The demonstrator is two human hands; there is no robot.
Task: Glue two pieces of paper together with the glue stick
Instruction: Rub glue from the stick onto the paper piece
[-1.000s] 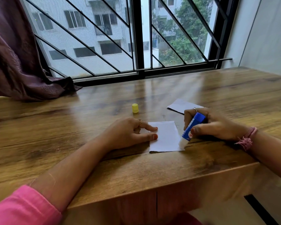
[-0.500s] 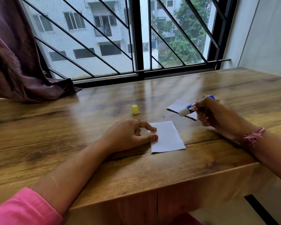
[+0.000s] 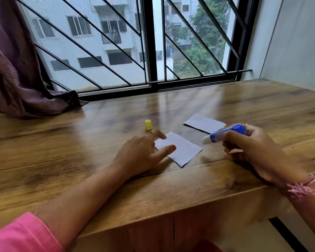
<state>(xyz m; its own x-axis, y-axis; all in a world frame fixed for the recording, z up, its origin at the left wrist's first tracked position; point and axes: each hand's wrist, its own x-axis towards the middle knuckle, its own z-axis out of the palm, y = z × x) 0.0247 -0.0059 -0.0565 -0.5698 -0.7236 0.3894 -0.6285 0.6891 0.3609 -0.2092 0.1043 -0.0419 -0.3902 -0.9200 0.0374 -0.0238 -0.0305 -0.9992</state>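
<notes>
A small white paper (image 3: 182, 150) lies on the wooden table (image 3: 80, 160), turned at an angle. My left hand (image 3: 142, 155) rests on the paper's left edge, thumb and fingers touching it. A second white paper (image 3: 202, 122) lies farther back to the right. My right hand (image 3: 253, 151) holds the blue glue stick (image 3: 224, 136) above the table, its white tip pointing left, just right of the near paper and clear of it. The yellow cap (image 3: 148, 124) stands behind my left hand.
A barred window (image 3: 153, 51) runs along the table's far edge. A purple curtain (image 3: 16, 79) drapes onto the table's far left corner. A wall (image 3: 298, 42) closes the right side. The table's front edge is close to me.
The glue stick left the near paper's lower right corner, rose over the far paper, then came back beside the near paper. My left hand has rotated the near paper.
</notes>
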